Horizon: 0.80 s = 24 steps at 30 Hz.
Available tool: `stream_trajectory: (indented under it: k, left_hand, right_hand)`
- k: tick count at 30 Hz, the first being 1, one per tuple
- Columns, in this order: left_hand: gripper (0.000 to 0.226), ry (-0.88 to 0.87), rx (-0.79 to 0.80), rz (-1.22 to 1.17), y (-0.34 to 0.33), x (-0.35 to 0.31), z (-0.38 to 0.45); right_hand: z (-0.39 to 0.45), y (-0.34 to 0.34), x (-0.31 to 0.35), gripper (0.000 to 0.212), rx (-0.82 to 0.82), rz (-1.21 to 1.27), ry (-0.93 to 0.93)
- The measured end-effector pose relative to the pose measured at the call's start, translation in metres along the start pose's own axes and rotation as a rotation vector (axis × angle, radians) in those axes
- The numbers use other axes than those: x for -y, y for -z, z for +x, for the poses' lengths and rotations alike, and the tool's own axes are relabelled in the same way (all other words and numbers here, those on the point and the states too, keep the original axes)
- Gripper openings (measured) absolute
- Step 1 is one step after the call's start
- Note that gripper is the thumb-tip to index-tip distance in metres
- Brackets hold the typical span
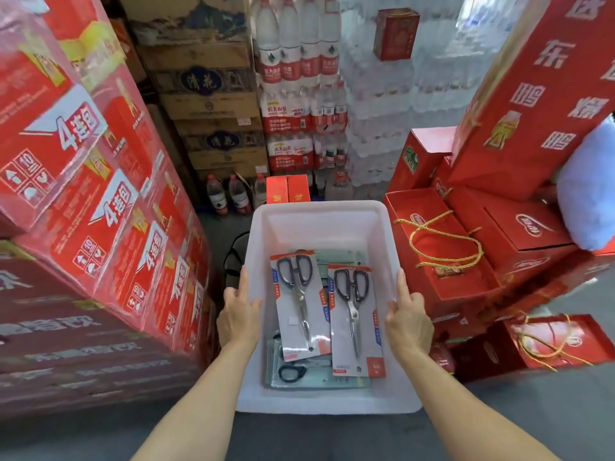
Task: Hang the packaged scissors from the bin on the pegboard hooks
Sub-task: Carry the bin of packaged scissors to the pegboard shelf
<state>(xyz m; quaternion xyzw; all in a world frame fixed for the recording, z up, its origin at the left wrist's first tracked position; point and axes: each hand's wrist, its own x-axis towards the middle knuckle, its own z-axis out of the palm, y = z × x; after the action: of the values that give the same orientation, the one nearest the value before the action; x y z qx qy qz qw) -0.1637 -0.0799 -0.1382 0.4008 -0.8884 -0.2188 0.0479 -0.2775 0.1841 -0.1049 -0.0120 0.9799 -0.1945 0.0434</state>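
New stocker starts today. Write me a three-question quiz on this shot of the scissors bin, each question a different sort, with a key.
1. True or false: the left hand and the right hand each grip a side wall of the white bin.
2. Multiple choice: the two top scissors packs lie with their black handles toward A) the person, B) the far wall of the bin, C) the left wall.
3. Fill in: stacked straight ahead, beyond the bin, are shrink-wrapped packs of ____ bottles.

Key: 1 true; 2 B; 3 water. No pegboard is in view, so no pack is hung yet.
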Motion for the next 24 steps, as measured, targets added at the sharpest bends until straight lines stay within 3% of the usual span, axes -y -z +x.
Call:
stream_trajectory:
  k: [8,14,24]
  left_hand:
    - [0.078,0.112,-0.187,-0.154,0.046,0.026,-0.099]
    - [0.076,0.287,-0.274,-0.238,0.067,0.070,-0.204]
    - [0.078,0.591,-0.382,-0.284,0.092,0.179,-0.348]
  right_hand:
    - [-0.050,0.024,0.000,0.067,0.036,0.160,0.157]
    - [-0.115,0.038,-0.005,0.066,0.156,0.188,0.293]
    - [-0.232,-0.006,0.024,0.064,0.394,0.115,0.526]
